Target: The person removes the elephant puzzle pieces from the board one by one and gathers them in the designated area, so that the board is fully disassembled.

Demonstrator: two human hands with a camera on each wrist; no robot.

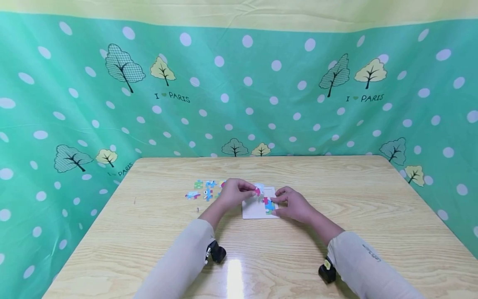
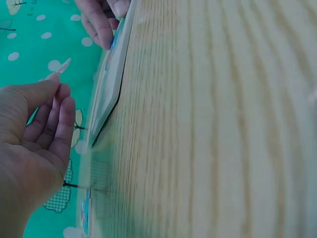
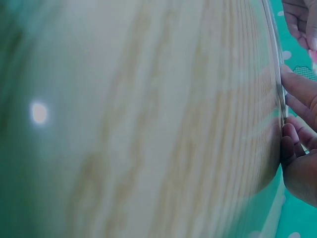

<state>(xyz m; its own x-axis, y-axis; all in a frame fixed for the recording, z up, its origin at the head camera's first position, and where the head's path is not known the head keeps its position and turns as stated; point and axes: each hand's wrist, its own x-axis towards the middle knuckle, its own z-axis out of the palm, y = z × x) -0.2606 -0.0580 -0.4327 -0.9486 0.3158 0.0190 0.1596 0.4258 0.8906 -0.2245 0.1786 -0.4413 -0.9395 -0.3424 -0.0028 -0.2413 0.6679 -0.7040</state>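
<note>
My left hand [image 1: 234, 194] pinches a small pink-and-white jigsaw piece [image 1: 257, 191] between thumb and fingertips, raised over the back of the white puzzle tray [image 1: 251, 211]. In the left wrist view that jigsaw piece [image 2: 65, 65] appears edge-on, clear of the tray. At the tray's right side, my right hand [image 1: 296, 205] rests with thumb and fingers spread, fingertips on the edge and beside the joined pieces [image 1: 269, 206]. These are blue, red and green and lie along the tray's right part. The right wrist view has the right hand's fingers [image 3: 299, 87] against the tray edge.
Several loose jigsaw pieces [image 1: 207, 194] lie left of the tray, some hidden behind the left hand. A tiny object [image 1: 198, 210] sits in front of them. The wooden table [image 1: 269, 261] ends at a green dotted cloth [image 1: 239, 112] behind.
</note>
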